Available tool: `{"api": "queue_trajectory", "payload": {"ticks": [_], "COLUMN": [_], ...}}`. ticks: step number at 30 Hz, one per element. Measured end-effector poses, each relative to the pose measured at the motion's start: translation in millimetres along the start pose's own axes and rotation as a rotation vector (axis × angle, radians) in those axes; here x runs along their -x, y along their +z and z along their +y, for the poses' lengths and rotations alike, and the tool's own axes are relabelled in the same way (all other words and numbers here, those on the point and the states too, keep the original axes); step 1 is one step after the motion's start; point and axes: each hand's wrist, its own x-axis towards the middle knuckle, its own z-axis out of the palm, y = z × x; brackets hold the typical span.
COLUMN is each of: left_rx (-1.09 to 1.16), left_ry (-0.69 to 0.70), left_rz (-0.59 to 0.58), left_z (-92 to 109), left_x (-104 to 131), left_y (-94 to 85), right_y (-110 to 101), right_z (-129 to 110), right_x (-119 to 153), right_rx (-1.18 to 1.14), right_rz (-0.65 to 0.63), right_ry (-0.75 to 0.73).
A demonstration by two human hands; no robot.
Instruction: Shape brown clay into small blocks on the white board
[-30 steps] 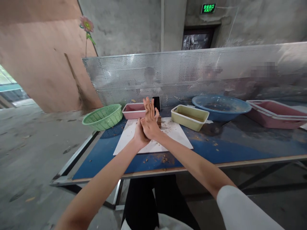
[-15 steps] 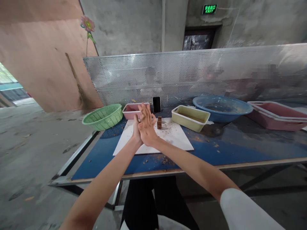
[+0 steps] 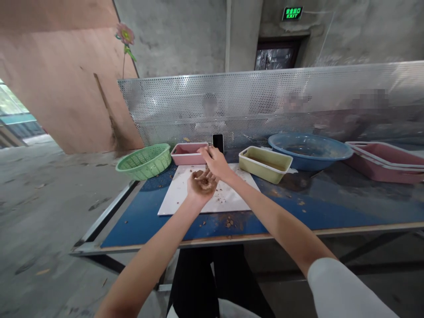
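Note:
My left hand (image 3: pixel 201 184) is palm up over the white board (image 3: pixel 175 201), fingers spread and slightly bent. Brown clay smears and crumbs (image 3: pixel 206 182) cover its palm. Just above and beyond it is my right hand (image 3: pixel 216 163), back toward me, with its fingers curled in. Whatever those fingers may hold is hidden. The small brown block stack seen earlier on the board is out of sight behind my right hand.
A green basket (image 3: pixel 145 163), pink bin (image 3: pixel 187 157), phone (image 3: pixel 217 140), yellow-green bin (image 3: pixel 265 165), blue basin (image 3: pixel 308 152) and pink bins (image 3: pixel 384 165) line the back of the blue table (image 3: pixel 132 225). Clay crumbs (image 3: pixel 229 222) lie near its front edge.
My hands were pressed palm to palm and have parted. The left has turned palm up and lowered; the right has moved to the right, its fingers curling in.

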Motion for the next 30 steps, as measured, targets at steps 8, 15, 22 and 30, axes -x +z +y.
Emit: {"api": "queue_trajectory", "payload": {"ticks": [8, 15, 22, 30], "left_rx": [0.030, -0.042, -0.159, -0.171], "left_ry": [-0.021, -0.021, -0.059, -0.041], "left_rz": [0.008, -0.062, -0.213, -0.186], "left_z": [6, -5, 2, 9], "left_x": [11, 14, 16, 15], "left_y": [4.0, 6.6, -6.9, -19.6], "right_y": [-37, -61, -157, -189], "right_z": [10, 16, 84, 174], "right_x": [36, 42, -2, -4], "right_rx": [0.343, 0.284, 0.505, 0.802], "right_rz": [-0.428, -0.276, -0.089, -0.461], "right_ry": [-0.376, -0.355, 0.052, 0.435]}}
